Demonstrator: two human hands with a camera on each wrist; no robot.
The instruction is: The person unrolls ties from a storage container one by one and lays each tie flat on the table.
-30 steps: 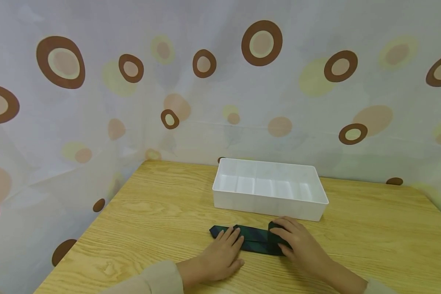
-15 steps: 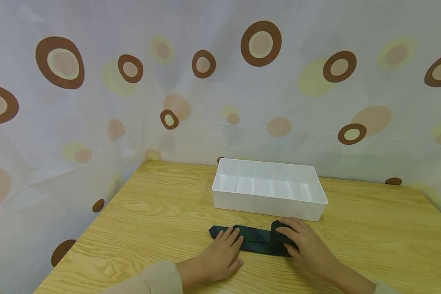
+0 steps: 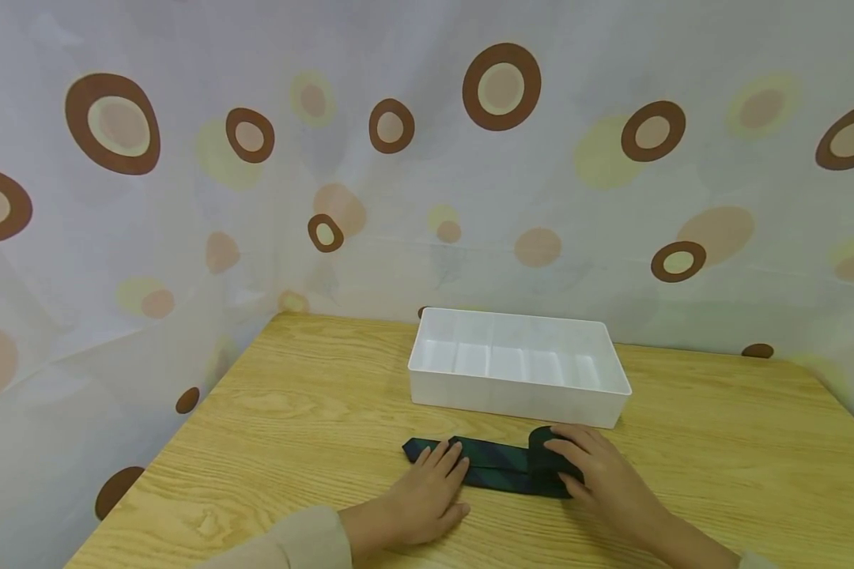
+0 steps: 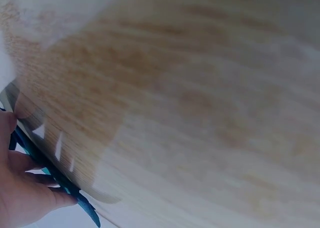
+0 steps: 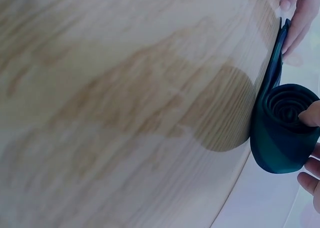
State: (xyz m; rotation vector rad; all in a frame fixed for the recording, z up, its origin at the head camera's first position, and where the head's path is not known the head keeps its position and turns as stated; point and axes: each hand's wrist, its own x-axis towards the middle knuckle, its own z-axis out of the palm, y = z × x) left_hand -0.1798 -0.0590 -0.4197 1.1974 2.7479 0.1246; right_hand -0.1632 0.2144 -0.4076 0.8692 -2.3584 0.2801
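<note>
A dark green and navy necktie (image 3: 496, 455) lies on the wooden table, its pointed ends at the left and its right part wound into a roll (image 3: 543, 457). My left hand (image 3: 424, 496) rests on the flat part near the points, fingers extended over the fabric. At the other end my right hand (image 3: 607, 480) holds the roll between thumb and fingers. In the right wrist view, the coiled layers of the roll (image 5: 277, 145) show from the side, standing on edge. The left wrist view shows the left fingertips (image 4: 62, 199) on the tie's fabric (image 4: 55, 172).
Behind the tie stands a white rectangular box (image 3: 519, 399), open at the top, with ridges across its floor. The wooden table (image 3: 313, 411) reaches back to a white curtain (image 3: 413, 197) with brown and yellow spots, which also hangs along the left side.
My right hand has shifted a little to the right with the roll, and more flat tie shows between the hands. My left hand stays in place.
</note>
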